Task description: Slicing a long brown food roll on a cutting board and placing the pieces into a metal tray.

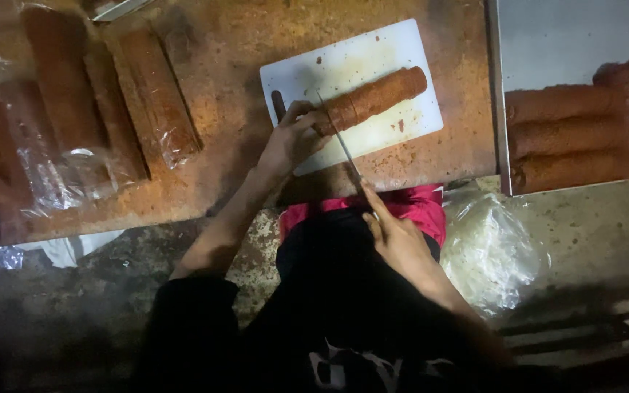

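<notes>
Our left hand (290, 138) reaching forward on an outstretched bare forearm, fingers (313, 124) curled and pressing down, our right hand (396, 236) drawn close to our body, fingers closed in a grip, index finger extended

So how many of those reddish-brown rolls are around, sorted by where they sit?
On the white cutting board, under the left hand and the knife in the right hand: 1 roll
On the tray at right: 3 rolls
Wrapped in clear plastic on the table: 2 wrapped blocks
Total: 6
</notes>
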